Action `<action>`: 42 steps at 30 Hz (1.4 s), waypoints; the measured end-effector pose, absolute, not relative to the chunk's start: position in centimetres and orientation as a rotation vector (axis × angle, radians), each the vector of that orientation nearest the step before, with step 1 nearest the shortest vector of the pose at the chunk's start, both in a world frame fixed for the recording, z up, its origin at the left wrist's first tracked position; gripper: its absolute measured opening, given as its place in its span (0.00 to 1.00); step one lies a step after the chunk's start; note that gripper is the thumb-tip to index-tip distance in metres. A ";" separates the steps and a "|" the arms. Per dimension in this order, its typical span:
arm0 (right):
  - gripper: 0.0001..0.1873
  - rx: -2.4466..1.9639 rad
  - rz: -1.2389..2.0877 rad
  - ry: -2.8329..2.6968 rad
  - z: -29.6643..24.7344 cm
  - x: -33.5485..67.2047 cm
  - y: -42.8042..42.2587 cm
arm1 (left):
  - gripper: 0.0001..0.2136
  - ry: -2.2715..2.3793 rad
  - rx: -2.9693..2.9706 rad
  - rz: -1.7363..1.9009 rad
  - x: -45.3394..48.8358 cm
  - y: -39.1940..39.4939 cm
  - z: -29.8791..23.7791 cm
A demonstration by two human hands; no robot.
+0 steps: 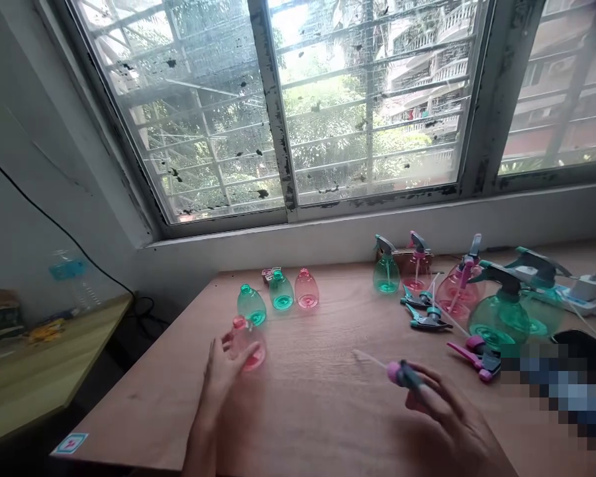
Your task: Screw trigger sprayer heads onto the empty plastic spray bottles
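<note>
My left hand (222,371) is wrapped around a small pink bottle (247,343) without a cap, standing on the wooden table (322,404). My right hand (447,414) grips a spray head (402,374) with a pink collar and a dark trigger; its thin dip tube points left over the table. Just behind the pink bottle stand open bottles: a green one (251,305), another green one (281,291) and a pink one (306,289).
At the right back stand finished spray bottles, green (386,268) and pink (418,265), plus larger ones (499,311). Loose spray heads (427,318) lie between them. A white power strip (583,295) sits far right. A lower yellow table (44,358) stands left, under the window (328,99).
</note>
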State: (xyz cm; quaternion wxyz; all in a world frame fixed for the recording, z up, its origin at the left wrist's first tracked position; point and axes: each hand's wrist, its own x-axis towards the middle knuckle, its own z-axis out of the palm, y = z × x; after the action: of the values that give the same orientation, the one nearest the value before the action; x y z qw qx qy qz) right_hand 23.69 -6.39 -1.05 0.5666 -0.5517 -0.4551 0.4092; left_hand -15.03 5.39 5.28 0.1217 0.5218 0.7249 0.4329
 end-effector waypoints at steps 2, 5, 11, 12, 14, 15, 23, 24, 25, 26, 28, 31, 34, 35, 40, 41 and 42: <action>0.29 -1.167 1.064 -0.699 -1.8 23.9 -6.7 | 0.36 1.951 1.516 1.324 -12.7 3.6 3.0; 0.27 -0.990 1.136 -0.400 -1.7 23.9 -6.7 | 0.38 1.760 1.543 1.356 -7.7 0.8 0.0; 0.22 -0.871 1.154 -0.327 -1.4 24.2 -6.7 | 0.27 1.515 1.909 1.532 0.5 -2.3 -1.8; 0.21 -0.861 1.151 -0.334 -1.6 24.4 -6.8 | 0.26 1.516 1.957 1.560 1.2 -2.5 -1.8; 0.18 -0.835 1.144 -0.371 -2.1 24.7 -6.9 | 0.25 1.532 1.997 1.617 1.9 -2.7 -1.9; 0.18 -0.825 1.140 -0.395 -2.3 24.7 -6.9 | 0.25 1.544 1.999 1.643 2.0 -2.8 -2.1; 0.16 -0.896 1.112 -0.503 -2.3 24.4 -7.2 | 0.35 1.747 2.210 1.641 1.3 -2.5 -2.1; 0.16 -0.919 1.096 -0.523 -2.5 24.4 -7.2 | 0.36 1.746 2.222 1.632 1.4 -2.5 -2.0; 0.17 -0.944 1.076 -0.546 -2.7 24.3 -7.1 | 0.36 1.732 2.229 1.623 1.5 -2.6 -2.0; 0.18 -0.974 1.056 -0.570 -2.9 24.3 -7.1 | 0.35 1.705 2.238 1.610 1.7 -2.6 -1.9; 0.22 -1.038 1.043 -0.624 -3.1 24.2 -7.0 | 0.31 1.620 2.262 1.572 2.0 -2.8 -1.6; 0.27 -1.145 1.106 -0.738 -2.8 23.6 -7.0 | 0.25 1.501 2.254 1.531 2.1 -3.1 -1.0; 0.29 -1.197 1.155 -0.817 -1.8 22.7 -7.1 | 0.21 1.404 2.166 1.472 1.6 -3.2 -0.7; 0.29 -1.198 1.153 -0.835 -1.5 22.4 -7.2 | 0.19 1.375 2.104 1.458 1.5 -3.2 -0.7; 0.27 -1.177 1.141 -0.868 -0.5 22.0 -7.5 | 0.38 1.300 1.559 1.456 1.6 -3.1 -1.4; 0.27 -1.167 1.154 -0.866 -0.5 22.0 -7.5 | 0.42 1.267 1.461 1.430 1.7 -3.1 -1.6; 0.26 -1.158 1.165 -0.865 -0.5 22.1 -7.6 | 0.44 1.236 1.382 1.396 1.8 -3.0 -1.7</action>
State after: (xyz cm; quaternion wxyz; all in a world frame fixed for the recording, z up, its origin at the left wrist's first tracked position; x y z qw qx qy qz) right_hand 22.07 -7.56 -0.51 0.5994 -0.4992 -0.3732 0.5022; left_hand 1.84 -3.01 -1.71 0.3989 0.5460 0.4882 0.5516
